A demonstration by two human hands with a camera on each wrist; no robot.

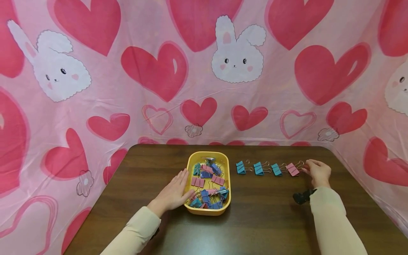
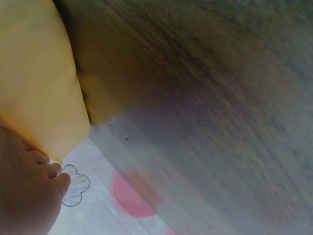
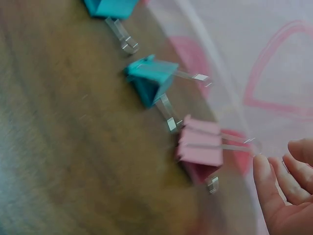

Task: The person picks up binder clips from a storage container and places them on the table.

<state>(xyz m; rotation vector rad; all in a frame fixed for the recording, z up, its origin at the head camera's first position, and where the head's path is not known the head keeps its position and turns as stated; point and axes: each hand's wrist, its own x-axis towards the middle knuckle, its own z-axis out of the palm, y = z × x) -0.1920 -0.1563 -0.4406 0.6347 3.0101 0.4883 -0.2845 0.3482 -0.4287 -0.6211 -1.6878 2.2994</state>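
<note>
My left hand (image 1: 173,191) rests along the left side of a yellow basket (image 1: 229,166), fingers straight and thumb at its rim. Several blue, teal and pink binder clips lie inside the basket. In the right wrist view, a fingertip of my right hand (image 3: 286,193) is right at the wire handle of a pink binder clip (image 3: 203,142), with the other fingers apart from it. That clip ends a row on the table, after a teal binder clip (image 1: 276,169), another teal binder clip (image 1: 259,168) and a third teal binder clip (image 1: 241,168).
The brown wooden table (image 1: 261,219) has rounded back corners. Behind it and at both sides hangs a pink cloth (image 1: 204,92) with hearts and bunnies. A black wrist device (image 1: 301,197) sits by the right cuff.
</note>
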